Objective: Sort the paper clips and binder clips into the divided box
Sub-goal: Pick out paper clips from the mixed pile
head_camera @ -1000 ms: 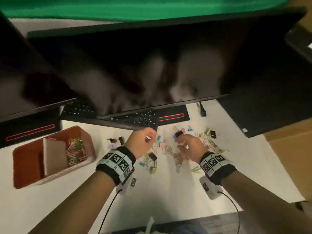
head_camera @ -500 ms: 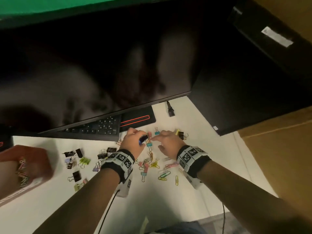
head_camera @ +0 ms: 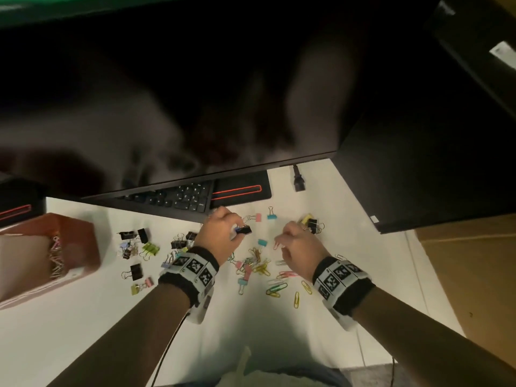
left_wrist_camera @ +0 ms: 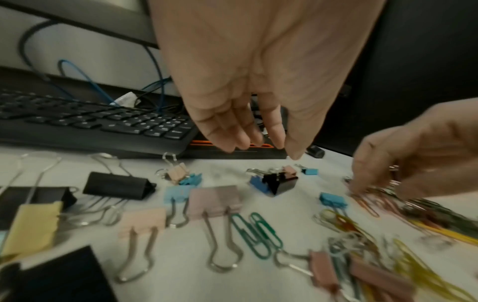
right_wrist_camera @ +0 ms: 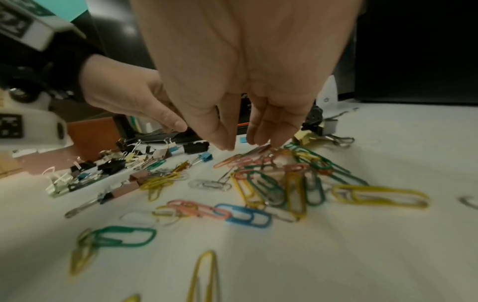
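Note:
The red-brown divided box (head_camera: pixel 83 247) stands at the far left, with paper clips in its right compartment. Loose binder clips and coloured paper clips (head_camera: pixel 257 266) lie scattered on the white table. My left hand (head_camera: pixel 234 228) hangs over a blue and black pair of binder clips (head_camera: pixel 243 229). In the left wrist view the left hand (left_wrist_camera: pixel 271 148) has straight fingers that hold nothing, and the pair (left_wrist_camera: pixel 274 182) lies on the table beneath. My right hand (head_camera: pixel 279 243) reaches down, and its fingertips (right_wrist_camera: pixel 261 141) touch pink paper clips (right_wrist_camera: pixel 240 159) with a gap to the thumb.
A black keyboard (head_camera: pixel 178 196) lies just behind the hands under an overhanging dark monitor (head_camera: pixel 195 107). A black computer case (head_camera: pixel 418 163) stands at the right and a power plug (head_camera: pixel 298 184) lies beside it. More binder clips (head_camera: pixel 139 247) sit between the box and my left hand.
The head view swung back left, bringing the box into sight. The blue and black clips, at my left fingers half a second ago, now lie under them. My right hand dropped onto the paper clips.

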A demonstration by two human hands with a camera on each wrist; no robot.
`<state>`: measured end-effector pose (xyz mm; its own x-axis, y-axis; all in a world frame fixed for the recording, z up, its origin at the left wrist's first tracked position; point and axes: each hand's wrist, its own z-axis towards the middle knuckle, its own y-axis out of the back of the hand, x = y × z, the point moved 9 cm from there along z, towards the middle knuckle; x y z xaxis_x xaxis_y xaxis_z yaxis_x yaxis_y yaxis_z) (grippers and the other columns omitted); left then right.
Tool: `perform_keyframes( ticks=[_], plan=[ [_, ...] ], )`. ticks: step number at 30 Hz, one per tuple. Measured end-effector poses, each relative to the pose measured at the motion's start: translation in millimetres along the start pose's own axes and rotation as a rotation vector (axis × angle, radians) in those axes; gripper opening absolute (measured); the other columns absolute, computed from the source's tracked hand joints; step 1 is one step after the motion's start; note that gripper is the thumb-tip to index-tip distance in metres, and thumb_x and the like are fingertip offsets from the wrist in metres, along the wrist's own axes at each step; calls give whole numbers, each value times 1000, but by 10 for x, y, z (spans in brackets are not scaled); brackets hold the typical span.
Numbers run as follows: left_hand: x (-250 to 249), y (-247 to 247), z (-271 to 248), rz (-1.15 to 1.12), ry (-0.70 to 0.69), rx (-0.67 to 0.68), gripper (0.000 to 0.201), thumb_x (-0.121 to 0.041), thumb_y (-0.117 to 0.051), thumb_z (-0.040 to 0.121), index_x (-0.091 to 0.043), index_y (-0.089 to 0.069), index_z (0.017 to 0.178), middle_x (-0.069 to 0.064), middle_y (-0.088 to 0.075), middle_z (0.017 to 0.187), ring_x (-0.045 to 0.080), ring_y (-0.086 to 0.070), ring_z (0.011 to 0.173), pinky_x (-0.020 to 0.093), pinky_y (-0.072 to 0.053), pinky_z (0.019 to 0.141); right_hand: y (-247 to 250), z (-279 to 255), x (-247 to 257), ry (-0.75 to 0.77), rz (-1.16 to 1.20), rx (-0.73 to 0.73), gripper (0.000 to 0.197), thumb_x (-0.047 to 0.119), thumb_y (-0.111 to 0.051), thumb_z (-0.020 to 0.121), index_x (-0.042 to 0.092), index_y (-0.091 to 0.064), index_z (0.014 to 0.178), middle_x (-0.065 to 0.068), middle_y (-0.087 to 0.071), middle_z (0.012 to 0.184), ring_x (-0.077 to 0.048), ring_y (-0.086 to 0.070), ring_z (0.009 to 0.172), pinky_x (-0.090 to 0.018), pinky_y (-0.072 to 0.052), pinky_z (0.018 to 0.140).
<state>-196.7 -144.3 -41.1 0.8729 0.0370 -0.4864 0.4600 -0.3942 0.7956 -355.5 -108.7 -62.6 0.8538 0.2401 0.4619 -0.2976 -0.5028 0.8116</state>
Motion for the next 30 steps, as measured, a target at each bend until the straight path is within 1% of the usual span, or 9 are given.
perform_keyframes(
  ticks=[3,5,10,13,17,21,24,26,30],
  plan=[
    [-148,-94,-101,9,-6,37,18,-31,-62,82,-18,-56,92,-2,-53,92,16,-54,84,29,-48,74,125,-90,-134,-60,164,-144,39,5,-53,84,15,-57,122,-5,-47,123,-20,-50,109,-25,-41,101],
    [-189,-250,-138,13,43,122,24,-34,-62,82,-18,-53,97,-1,-54,91,16,-54,80,28,-48,71,156,-88,-200,-111,255,-151,47,-1,-51,84,15,-51,128,-3,-43,130,-18,-47,117,-19,-35,104],
    [-236,-502,-161,58,91,208,39,-32,-67,77,-17,-48,107,1,-47,114,20,-56,92,29,-47,80,46,-16,-205,-135,242,-14,62,-10,-48,81,14,-39,138,-5,-37,144,-20,-36,133,-25,-29,112],
    [-262,-538,-167,30,75,196,43,-21,-70,76,-16,-47,111,2,-42,119,21,-55,98,31,-48,87,4,-24,-125,-60,236,31,59,-9,-47,82,16,-41,136,-4,-43,139,-19,-42,128,-24,-32,108],
    [-213,-555,-206,-37,-1,206,40,-1,-60,80,-18,-48,113,1,-43,122,20,-57,98,33,-52,89,94,-72,-133,-27,248,-12,51,-1,-51,86,19,-45,133,0,-43,135,-17,-47,121,-19,-36,102],
    [-97,-537,-253,-53,18,210,38,-17,-65,81,-19,-50,115,1,-46,123,17,-56,98,30,-50,88,-1,-42,-135,-8,81,92,63,18,-65,83,23,-36,139,1,-29,150,-19,-32,136,-29,-30,110],
    [-79,-598,-265,-20,41,226,61,-31,-73,73,-17,-45,126,2,-44,127,20,-52,110,33,-47,95,-105,-31,-36,42,-42,174,72,29,-69,79,22,-33,141,1,-23,152,-20,-25,138,-35,-28,111],
    [-107,-632,-258,25,31,213,65,-33,-74,72,-16,-44,127,3,-44,127,21,-51,112,35,-46,97,-127,-18,24,61,-76,185,71,26,-70,79,18,-35,140,-1,-26,148,-21,-30,133,-34,-33,107],
    [-171,-622,-226,32,1,138,40,-21,-64,82,-13,-52,119,6,-50,119,25,-55,104,37,-47,92,-132,42,75,68,-52,159,49,16,-62,85,11,-47,131,-5,-41,131,-23,-46,117,-34,-45,97]
  ],
)
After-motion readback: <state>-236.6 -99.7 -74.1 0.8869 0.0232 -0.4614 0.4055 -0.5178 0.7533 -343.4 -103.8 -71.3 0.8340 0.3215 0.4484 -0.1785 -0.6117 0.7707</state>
